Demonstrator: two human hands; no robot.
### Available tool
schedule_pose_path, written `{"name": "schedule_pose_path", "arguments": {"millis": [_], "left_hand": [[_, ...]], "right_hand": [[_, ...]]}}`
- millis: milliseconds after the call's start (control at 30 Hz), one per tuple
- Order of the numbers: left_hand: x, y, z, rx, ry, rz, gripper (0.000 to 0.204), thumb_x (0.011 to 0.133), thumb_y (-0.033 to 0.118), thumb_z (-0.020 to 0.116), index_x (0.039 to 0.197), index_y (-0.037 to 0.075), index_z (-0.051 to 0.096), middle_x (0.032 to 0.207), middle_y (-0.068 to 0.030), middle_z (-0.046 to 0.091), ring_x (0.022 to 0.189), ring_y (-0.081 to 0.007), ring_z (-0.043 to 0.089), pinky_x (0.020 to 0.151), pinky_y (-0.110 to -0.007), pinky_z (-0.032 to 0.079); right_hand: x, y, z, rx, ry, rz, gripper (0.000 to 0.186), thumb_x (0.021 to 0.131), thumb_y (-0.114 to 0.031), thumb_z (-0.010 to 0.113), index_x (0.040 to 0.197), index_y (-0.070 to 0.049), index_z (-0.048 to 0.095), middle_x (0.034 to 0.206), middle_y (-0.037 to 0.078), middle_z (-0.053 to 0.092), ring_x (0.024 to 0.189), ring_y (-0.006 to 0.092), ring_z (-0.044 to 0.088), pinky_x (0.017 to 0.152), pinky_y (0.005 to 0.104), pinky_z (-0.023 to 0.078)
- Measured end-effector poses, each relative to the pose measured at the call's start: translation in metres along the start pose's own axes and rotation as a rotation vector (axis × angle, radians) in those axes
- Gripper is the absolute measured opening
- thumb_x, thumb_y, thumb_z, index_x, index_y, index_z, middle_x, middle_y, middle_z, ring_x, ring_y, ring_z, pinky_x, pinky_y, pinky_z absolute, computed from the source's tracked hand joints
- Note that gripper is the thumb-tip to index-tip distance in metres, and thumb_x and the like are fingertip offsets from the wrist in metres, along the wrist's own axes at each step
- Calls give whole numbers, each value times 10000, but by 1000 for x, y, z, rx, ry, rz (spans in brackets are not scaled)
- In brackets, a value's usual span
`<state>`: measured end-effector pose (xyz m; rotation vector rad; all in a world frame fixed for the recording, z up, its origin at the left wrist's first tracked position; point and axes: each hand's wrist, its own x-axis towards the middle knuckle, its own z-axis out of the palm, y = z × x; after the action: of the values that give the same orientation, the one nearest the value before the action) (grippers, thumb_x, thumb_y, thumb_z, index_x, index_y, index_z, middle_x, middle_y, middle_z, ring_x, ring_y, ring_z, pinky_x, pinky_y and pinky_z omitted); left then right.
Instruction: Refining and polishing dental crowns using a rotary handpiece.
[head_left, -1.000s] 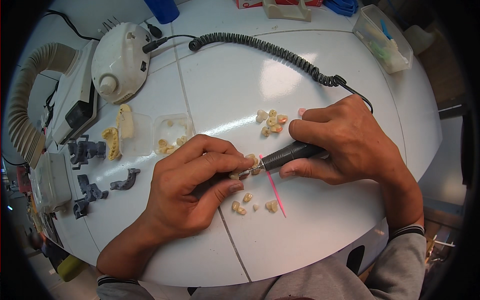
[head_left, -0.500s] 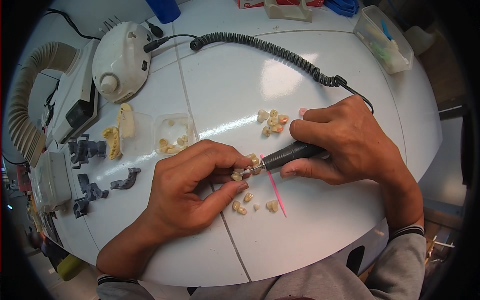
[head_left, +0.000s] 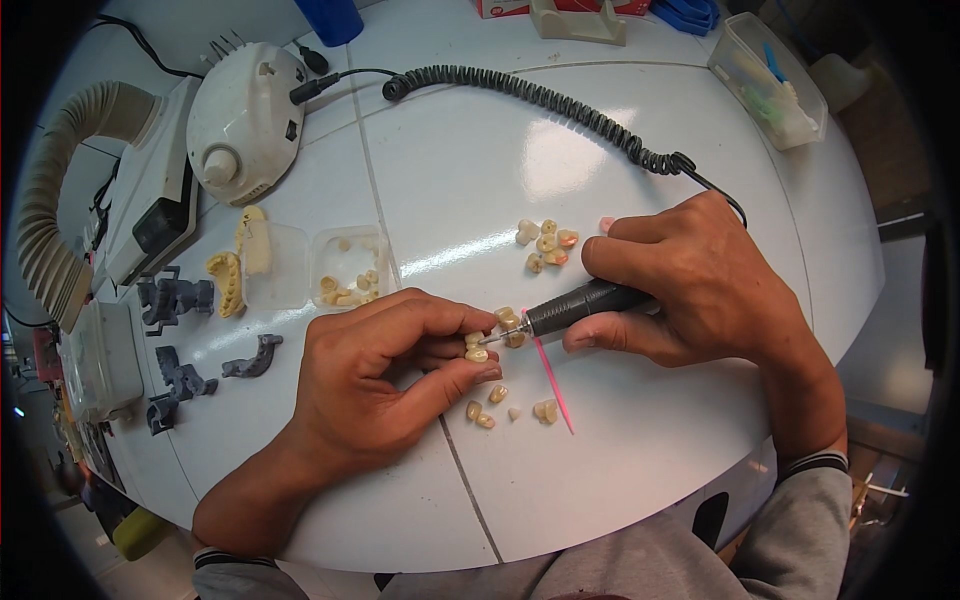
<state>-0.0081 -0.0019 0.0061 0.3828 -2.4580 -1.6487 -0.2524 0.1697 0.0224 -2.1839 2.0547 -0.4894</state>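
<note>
Between the thumb and fingers of my left hand (head_left: 390,370) is a small tooth-coloured dental crown piece (head_left: 476,349), which looks like joined teeth. My right hand (head_left: 680,285) is wrapped round a black rotary handpiece (head_left: 585,306). Its thin metal bit meets the crown piece or lies right against it. Just behind the bit, more crowns (head_left: 508,320) lie on the table, beside a thin pink stick (head_left: 555,388). Several loose crowns (head_left: 498,394) rest in front of my left fingertips. Another cluster of crowns (head_left: 547,240), some with orange-pink marks, sits beyond the handpiece.
A coiled black cord (head_left: 540,95) crosses the far table to a white control unit (head_left: 245,125). At left are a ribbed hose (head_left: 45,190), grey printed models (head_left: 178,300), a yellowish dental cast (head_left: 226,282) and a clear box (head_left: 348,240) with crowns. A plastic tub (head_left: 770,80) stands far right.
The crown piece has turned slightly in my left fingers, showing more of its joined teeth. The handpiece has barely shifted, and both hands keep their grip.
</note>
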Motion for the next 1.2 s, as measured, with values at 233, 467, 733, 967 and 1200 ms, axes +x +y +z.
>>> {"name": "schedule_pose_path", "arguments": {"millis": [233, 467, 733, 967, 1200], "left_hand": [[0, 0, 0, -19, 6, -18, 211, 948, -66, 788, 1149, -109, 740, 1102, -177, 776, 1017, -240, 818, 908, -282, 672], [0, 1, 1, -32, 7, -20, 206, 948, -73, 784, 1145, -110, 740, 1087, -173, 776, 1012, -239, 819, 906, -281, 670], [1, 0, 1, -43, 10, -17, 214, 945, -67, 790, 1151, -108, 746, 1085, -169, 777, 1009, -235, 819, 905, -283, 670], [0, 1, 1, -28, 18, -21, 224, 938, -38, 816, 1147, -98, 762, 1066, -165, 783, 980, -217, 818, 876, -270, 665], [0, 0, 0, -25, 14, -32, 230, 937, -33, 822, 1152, -95, 766, 1055, -158, 788, 977, -210, 818, 866, -266, 659]], "right_hand": [[-2, 1, -1, -24, -28, -4, 556, 941, -641, 762, 985, -87, 747, 634, 43, 672, 510, 276, 644, 495, 421, 422], [-2, 2, 1, -29, -28, 8, 559, 941, -646, 757, 979, -88, 744, 629, 44, 663, 502, 281, 630, 495, 421, 411], [-1, 0, 0, -16, 4, 1, 545, 835, -597, 875, 851, -77, 713, 608, 102, 660, 500, 302, 627, 523, 396, 475], [0, 0, 0, -10, -4, 5, 538, 843, -594, 871, 852, -80, 714, 612, 100, 663, 505, 300, 631, 526, 396, 474], [-1, -1, 1, -6, -17, 24, 537, 848, -594, 866, 851, -81, 711, 611, 99, 661, 506, 296, 630, 528, 399, 474]]}}
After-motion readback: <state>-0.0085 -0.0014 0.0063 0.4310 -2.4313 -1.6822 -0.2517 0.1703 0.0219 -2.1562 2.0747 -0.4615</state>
